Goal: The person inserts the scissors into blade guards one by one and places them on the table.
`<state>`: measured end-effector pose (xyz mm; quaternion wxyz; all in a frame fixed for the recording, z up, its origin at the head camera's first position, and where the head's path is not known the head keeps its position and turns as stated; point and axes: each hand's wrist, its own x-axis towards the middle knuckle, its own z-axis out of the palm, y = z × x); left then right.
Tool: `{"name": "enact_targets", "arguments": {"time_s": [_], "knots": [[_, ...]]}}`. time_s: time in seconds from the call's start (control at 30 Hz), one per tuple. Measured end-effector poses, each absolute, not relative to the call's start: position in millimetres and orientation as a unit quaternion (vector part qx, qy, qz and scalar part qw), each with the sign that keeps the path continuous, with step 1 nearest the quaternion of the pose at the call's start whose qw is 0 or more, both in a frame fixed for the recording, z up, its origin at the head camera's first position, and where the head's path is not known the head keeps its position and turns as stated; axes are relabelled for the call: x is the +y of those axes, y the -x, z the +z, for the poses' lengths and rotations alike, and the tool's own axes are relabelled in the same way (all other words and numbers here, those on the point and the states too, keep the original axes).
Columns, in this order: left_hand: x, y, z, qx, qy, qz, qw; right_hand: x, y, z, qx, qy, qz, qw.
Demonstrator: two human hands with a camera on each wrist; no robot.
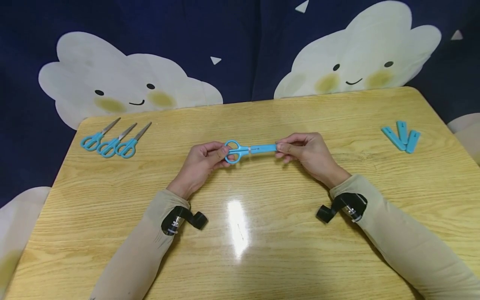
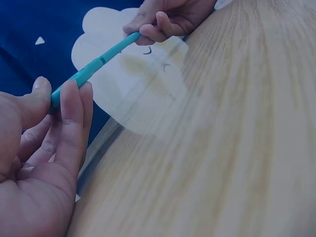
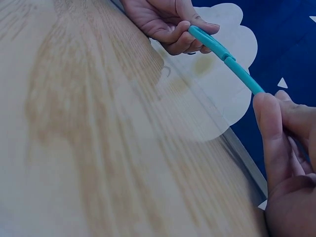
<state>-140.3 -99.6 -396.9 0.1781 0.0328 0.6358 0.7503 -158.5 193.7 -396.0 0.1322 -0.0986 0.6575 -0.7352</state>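
Observation:
A pair of blue scissors [image 1: 243,150] is held level above the table, its two ring handles side by side. My left hand [image 1: 204,160] pinches those handles between thumb and fingers. Over the blades sits a flat blue blade cover [image 1: 264,148], which hides nearly all of the metal. The cover's far end is pinched by my right hand [image 1: 309,156]. Both wrist views catch the scissors edge-on, as a thin blue bar stretched between the hands, with the cover [image 3: 244,79] meeting the handle part.
Several more things lie on the wooden table [image 1: 262,233]: three uncovered blue scissors [image 1: 108,146] at the back left, blades pointing away, and three loose blue blade covers [image 1: 403,135] at the back right. A dark curtain [image 1: 240,50] with clouds hangs behind the far edge.

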Motion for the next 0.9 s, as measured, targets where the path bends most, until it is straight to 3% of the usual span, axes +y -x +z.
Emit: {"name": "enact_targets", "arguments": {"time_s": [0.9], "knots": [[-98.5, 139.3, -394.8, 0.645, -0.037, 0.741, 0.184, 191.5, 158.5, -395.0, 0.671, 0.090, -0.723, 0.137]]}}
